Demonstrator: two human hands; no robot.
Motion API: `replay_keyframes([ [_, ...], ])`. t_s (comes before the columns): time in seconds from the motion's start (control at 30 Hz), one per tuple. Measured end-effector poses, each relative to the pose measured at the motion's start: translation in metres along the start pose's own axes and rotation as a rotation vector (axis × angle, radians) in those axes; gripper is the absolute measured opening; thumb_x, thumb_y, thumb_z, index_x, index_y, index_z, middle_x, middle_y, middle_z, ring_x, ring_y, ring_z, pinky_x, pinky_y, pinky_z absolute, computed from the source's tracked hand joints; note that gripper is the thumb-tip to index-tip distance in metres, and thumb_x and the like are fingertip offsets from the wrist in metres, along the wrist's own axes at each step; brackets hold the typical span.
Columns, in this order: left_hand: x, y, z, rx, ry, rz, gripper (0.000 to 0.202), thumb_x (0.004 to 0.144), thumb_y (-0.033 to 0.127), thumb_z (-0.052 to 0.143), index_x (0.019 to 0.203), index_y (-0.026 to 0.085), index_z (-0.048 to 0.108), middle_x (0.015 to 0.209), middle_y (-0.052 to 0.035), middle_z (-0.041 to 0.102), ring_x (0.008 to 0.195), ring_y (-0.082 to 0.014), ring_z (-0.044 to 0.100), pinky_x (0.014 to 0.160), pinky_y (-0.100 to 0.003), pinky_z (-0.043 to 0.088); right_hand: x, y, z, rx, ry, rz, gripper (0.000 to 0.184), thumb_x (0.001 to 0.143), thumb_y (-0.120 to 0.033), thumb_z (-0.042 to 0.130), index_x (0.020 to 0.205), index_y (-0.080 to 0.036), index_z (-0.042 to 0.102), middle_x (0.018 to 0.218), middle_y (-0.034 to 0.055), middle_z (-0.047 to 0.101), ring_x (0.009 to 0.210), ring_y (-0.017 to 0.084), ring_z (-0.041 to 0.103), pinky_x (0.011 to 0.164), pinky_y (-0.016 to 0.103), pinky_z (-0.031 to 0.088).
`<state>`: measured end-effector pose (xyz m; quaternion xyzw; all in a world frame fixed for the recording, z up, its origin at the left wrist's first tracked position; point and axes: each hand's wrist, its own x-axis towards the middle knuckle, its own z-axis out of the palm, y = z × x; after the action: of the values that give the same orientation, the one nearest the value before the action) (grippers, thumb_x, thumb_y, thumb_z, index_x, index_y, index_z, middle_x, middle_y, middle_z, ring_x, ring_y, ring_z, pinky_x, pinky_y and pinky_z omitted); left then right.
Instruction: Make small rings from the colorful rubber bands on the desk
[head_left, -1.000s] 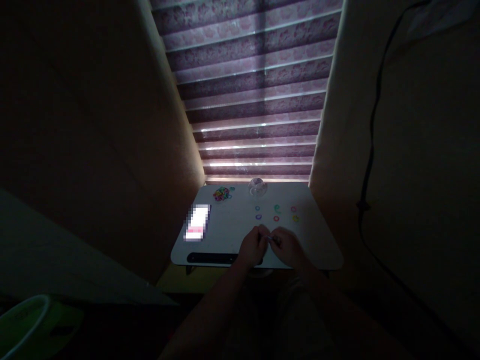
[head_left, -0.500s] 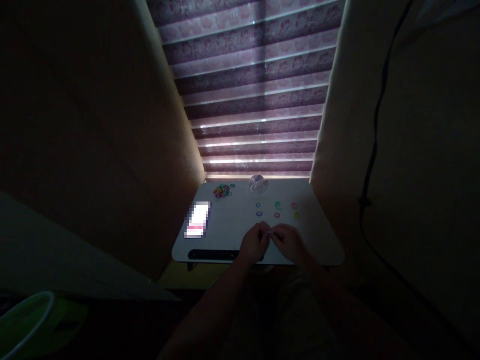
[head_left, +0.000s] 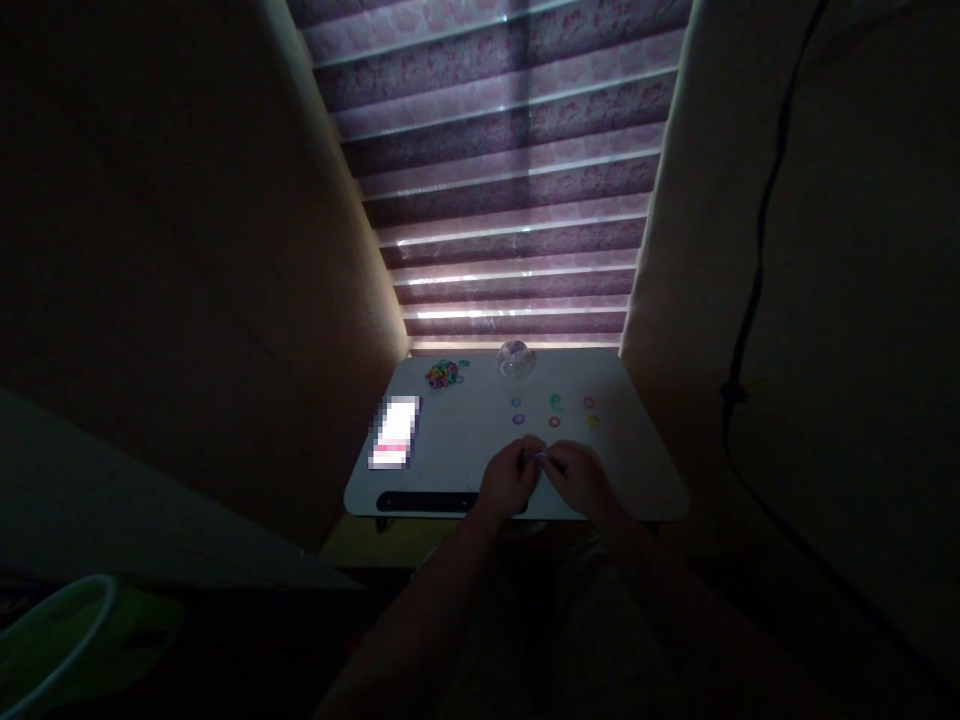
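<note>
Close together over the near part of the white table point(head_left: 457, 440), my left hand point(head_left: 510, 480) and my right hand point(head_left: 579, 480) pinch a small bluish-purple elastic band point(head_left: 540, 456) between their fingertips. Fingers cover most of the band. Just beyond my hands lie several small coloured bands, spaced apart in two rows: a blue band point(head_left: 513, 402), a purple band point(head_left: 514, 420), a twisted green band point(head_left: 555, 402), a red band point(head_left: 550, 422), a pink band point(head_left: 585, 403) and a bunched yellow band point(head_left: 593, 421).
A pile of mixed bands point(head_left: 442, 375) sits at the table's far left. At the far edge stands a clear round container point(head_left: 516, 360). A phone point(head_left: 395, 433) with a blurred bright screen lies left. Pleated blinds point(head_left: 510, 200) hang behind; a green basket point(head_left: 112, 640) stands low left.
The view has tilted slightly, so the table sits a little higher in the picture. My fingers have shifted slightly around the band, and more of it shows between them.
</note>
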<state>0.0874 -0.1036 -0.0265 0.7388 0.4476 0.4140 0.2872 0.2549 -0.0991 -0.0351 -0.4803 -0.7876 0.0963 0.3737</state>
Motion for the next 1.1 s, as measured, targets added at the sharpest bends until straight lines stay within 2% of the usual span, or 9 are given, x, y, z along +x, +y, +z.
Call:
replay_keyframes([
  [0.1,0.0007,0.0021,-0.001,0.01,-0.011,0.031,0.021,0.089,0.022,0.053,0.107,0.021,0.063,0.103,-0.0031,0.07,0.091,-0.0151,0.062,0.086,-0.027,0.048,0.0,0.0023,0.0013,-0.019,-0.004,-0.009,0.03,0.092,-0.03,0.051,0.064,-0.02,0.057,0.065,0.0023,0.058,0.063,0.015,0.049,0.062,0.028,0.033],
  [0.33,0.0011,0.006,-0.0012,0.026,-0.021,0.025,0.02,0.086,0.024,0.058,0.103,0.02,0.067,0.091,-0.0017,0.07,0.077,-0.0132,0.061,0.075,-0.024,0.049,-0.0007,0.0022,0.0023,0.008,0.0,0.016,0.026,0.092,-0.028,0.051,0.068,-0.02,0.059,0.068,0.003,0.06,0.065,0.016,0.051,0.063,0.028,0.034],
  [0.63,0.002,0.0091,-0.0047,-0.007,-0.06,0.008,0.022,0.088,0.023,0.054,0.104,0.022,0.071,0.1,-0.0027,0.073,0.09,-0.0169,0.065,0.087,-0.029,0.051,-0.0007,0.0014,0.002,0.006,0.028,0.009,0.03,0.093,-0.031,0.049,0.067,-0.02,0.057,0.067,0.0034,0.059,0.065,0.016,0.05,0.062,0.028,0.034],
  [0.83,0.0013,0.0074,-0.0033,-0.01,-0.056,0.008,0.022,0.089,0.024,0.054,0.103,0.022,0.071,0.098,-0.0019,0.074,0.085,-0.0156,0.065,0.086,-0.027,0.051,-0.001,-0.0004,0.0005,0.012,0.017,0.024,0.029,0.093,-0.03,0.049,0.067,-0.02,0.056,0.067,0.003,0.058,0.065,0.015,0.05,0.062,0.027,0.034],
  [1.1,0.0015,0.0045,-0.0018,0.014,-0.047,0.009,0.024,0.085,0.019,0.056,0.103,0.022,0.072,0.101,-0.0015,0.074,0.088,-0.0163,0.065,0.087,-0.029,0.051,-0.0013,0.0006,0.0015,-0.001,0.025,0.02,0.029,0.093,-0.026,0.047,0.065,-0.02,0.052,0.065,0.002,0.055,0.063,0.015,0.047,0.062,0.027,0.031],
])
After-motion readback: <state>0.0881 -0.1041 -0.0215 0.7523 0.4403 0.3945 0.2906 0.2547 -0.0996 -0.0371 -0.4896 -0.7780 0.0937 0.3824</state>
